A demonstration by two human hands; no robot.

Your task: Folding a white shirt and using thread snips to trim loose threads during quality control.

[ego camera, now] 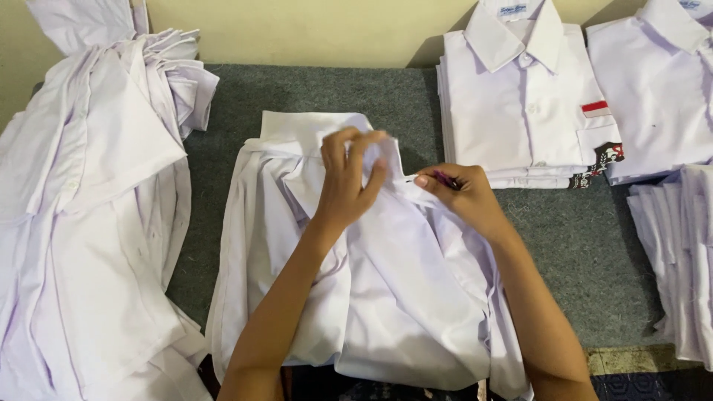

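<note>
A white shirt point(386, 297) lies loosely spread on a grey carpeted surface point(312, 89) in front of me, its collar at the far end. My left hand point(349, 178) pinches the fabric near the collar and front placket. My right hand point(460, 194) grips the shirt's front edge just to the right, and a small dark pink object shows between its fingers. Both forearms reach in from the bottom edge, resting over the shirt's body.
A heap of unfolded white shirts point(89, 208) fills the left side. A stack of folded white shirts point(527, 104) with a red-and-white chest patch sits at the back right, another folded pile point(661, 82) beside it, and more folded fabric point(679, 252) along the right edge.
</note>
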